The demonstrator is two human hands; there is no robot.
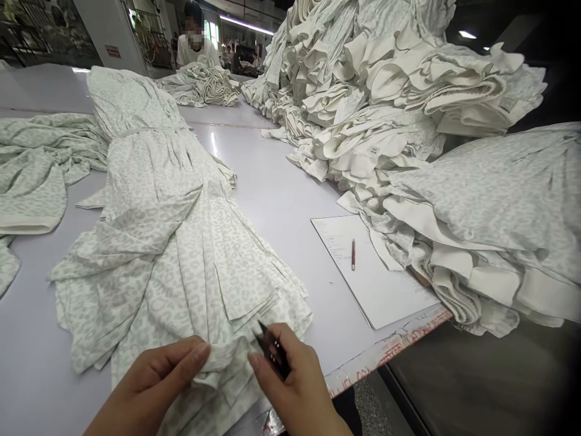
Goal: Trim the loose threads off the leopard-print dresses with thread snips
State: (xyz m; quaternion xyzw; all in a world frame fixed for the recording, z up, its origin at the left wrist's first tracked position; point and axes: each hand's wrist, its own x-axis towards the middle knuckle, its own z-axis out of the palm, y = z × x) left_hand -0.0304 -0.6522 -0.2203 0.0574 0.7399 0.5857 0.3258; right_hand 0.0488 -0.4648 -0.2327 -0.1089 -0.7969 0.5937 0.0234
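Note:
A pale green-and-white leopard-print knit garment (172, 272) lies spread lengthwise on the table in front of me. My left hand (154, 381) pinches a fold of this cloth near its lower end, between thumb and fingers. My right hand (290, 375) grips small black thread snips (272, 351) with their tips pointing up and to the left. The tips sit just above the cloth, close to the fold that my left hand holds. The snips are partly hidden by my fingers.
A large heap of folded garments (376, 103) rises along the table's right side, beside a sheet of paper (367, 272) with a red pen (353, 254). More print cloth (36, 169) lies at the left. A co-worker (195, 42) stands at the far end. The table edge (385, 354) runs lower right.

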